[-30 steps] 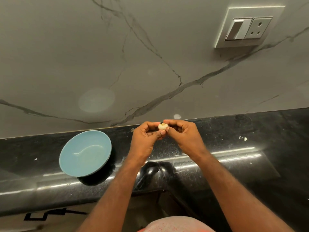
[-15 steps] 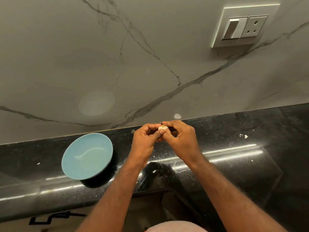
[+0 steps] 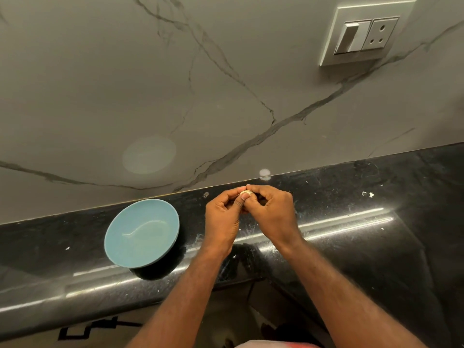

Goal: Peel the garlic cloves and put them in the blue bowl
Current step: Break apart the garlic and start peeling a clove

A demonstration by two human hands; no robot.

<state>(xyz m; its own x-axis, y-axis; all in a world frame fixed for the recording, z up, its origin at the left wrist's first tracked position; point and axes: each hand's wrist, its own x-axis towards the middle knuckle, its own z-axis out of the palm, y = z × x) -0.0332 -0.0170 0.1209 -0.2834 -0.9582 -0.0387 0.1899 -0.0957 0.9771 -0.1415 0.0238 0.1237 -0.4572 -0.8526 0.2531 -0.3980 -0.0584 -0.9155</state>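
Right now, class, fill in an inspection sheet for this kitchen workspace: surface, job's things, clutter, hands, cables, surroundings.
Surface: black counter, glossy, with white flecks.
Job's things: blue bowl, no cloves seen inside; garlic clove held above the counter.
Clutter: pale scraps at right.
Hands: left hand and right hand both pinch the clove.
Cables: nothing seen.
Surroundings: veined wall; switch plate upper right.

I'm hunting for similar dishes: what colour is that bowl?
The bowl is plain light blue, clearest in the head view.
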